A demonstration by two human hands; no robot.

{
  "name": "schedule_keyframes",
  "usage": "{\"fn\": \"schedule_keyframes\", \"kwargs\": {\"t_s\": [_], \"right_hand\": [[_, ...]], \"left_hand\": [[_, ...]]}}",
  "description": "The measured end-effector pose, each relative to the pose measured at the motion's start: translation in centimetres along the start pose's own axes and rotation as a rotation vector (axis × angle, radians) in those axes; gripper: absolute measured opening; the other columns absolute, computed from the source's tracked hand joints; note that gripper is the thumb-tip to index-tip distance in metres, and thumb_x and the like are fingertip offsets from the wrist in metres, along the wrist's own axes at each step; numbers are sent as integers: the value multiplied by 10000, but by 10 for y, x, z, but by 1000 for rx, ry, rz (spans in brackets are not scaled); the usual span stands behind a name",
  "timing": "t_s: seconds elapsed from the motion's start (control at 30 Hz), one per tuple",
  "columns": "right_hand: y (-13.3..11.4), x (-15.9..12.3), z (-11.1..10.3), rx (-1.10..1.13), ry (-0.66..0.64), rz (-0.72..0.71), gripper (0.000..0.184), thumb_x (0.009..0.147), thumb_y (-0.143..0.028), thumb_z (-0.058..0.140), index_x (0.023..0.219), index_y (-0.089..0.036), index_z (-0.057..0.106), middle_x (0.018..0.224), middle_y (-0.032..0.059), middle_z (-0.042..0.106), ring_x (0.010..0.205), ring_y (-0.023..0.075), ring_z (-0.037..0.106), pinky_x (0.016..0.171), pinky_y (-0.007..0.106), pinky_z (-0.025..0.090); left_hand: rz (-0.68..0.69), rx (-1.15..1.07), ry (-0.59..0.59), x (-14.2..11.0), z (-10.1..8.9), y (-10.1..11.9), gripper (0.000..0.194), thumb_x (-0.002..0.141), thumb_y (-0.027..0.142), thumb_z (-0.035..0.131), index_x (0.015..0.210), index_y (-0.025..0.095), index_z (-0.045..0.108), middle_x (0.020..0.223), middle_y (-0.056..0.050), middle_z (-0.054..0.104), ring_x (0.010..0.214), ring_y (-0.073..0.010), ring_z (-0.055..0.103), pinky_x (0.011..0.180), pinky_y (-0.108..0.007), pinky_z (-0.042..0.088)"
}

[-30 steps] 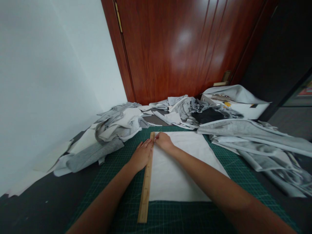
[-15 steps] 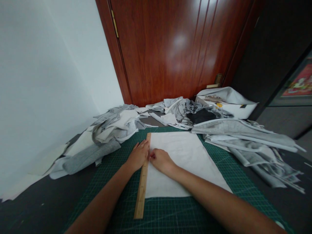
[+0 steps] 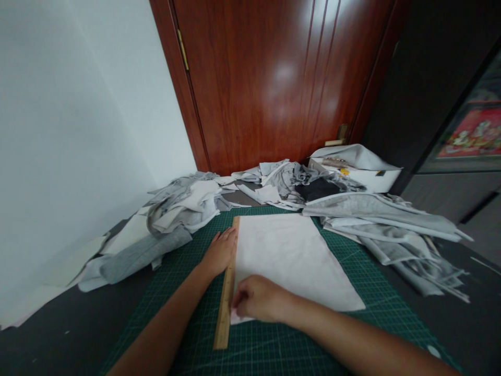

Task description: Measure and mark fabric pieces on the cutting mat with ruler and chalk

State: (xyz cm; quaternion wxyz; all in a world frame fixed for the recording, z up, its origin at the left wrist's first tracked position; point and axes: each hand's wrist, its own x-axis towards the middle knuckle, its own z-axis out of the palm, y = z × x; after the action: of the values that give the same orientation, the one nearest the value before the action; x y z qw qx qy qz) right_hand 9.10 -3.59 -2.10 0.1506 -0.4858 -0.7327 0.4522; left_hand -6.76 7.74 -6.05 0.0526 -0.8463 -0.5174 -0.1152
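A green cutting mat (image 3: 282, 351) bears a white cloth (image 3: 289, 256), a wooden ruler (image 3: 223, 324) along its left edge. The left hand (image 3: 220, 251) lies flat on the ruler; the right hand (image 3: 261, 298) curls over the cloth's near-left corner, its grip impossible to tell.

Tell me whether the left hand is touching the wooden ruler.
Touching: in the head view, the left hand lies with its fingers on the wooden ruler.

brown door (image 3: 250, 83) | white box (image 3: 379, 180) near it | grey scraps (image 3: 144, 256) beside white wall (image 3: 78, 115) | dark cabinet (image 3: 426, 68), right
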Motion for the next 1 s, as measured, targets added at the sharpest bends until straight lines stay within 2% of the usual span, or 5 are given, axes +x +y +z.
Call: {"fn": "schedule_keyframes", "kwargs": {"t_s": [0.2, 0.4, 0.57, 0.7, 1.0], "right_hand": [[18, 6, -19, 367, 64, -1, 128, 643, -64, 586, 669, -166, 658, 588, -41, 605, 565, 108, 535, 563, 218, 391], [49, 31, -32, 345, 313, -204, 55, 710, -163, 598, 729, -176, 647, 686, -15, 626, 653, 130, 555, 646, 248, 409], [61, 42, -38, 390, 447, -267, 139, 773, -315, 585, 802, -181, 610, 667, -33, 526, 560, 109, 472, 543, 235, 379], [61, 48, -39, 351, 518, -304, 179, 797, -360, 559, 815, -187, 600, 674, -30, 510, 574, 114, 475, 545, 234, 386], [57, 60, -39, 334, 581, -310, 165, 795, -334, 544, 824, -187, 613, 687, -19, 552, 620, 129, 504, 595, 245, 401]], "left_hand": [[10, -30, 16, -1, 2, -1, 448, 957, 210, 251, 1364, 122, 419, 1436, -131, 450, 1349, -200, 375, 1110, -435, 274], [4, -114, 73, -1, 6, -5, 437, 948, 201, 268, 1349, 155, 435, 1423, -107, 472, 1344, -187, 380, 1115, -425, 275], [3, -186, 107, -3, 6, -6, 420, 932, 251, 356, 1325, 138, 457, 1404, -125, 481, 1320, -209, 405, 1111, -397, 297], [-81, -126, 98, -5, -8, 1, 464, 859, 272, 497, 1292, 107, 463, 1329, -165, 514, 1259, -265, 446, 1063, -401, 350], [-382, 183, -92, -8, -51, 18, 243, 858, 209, 447, 1036, 94, 565, 1017, -154, 616, 965, -253, 592, 836, -340, 448]]}}
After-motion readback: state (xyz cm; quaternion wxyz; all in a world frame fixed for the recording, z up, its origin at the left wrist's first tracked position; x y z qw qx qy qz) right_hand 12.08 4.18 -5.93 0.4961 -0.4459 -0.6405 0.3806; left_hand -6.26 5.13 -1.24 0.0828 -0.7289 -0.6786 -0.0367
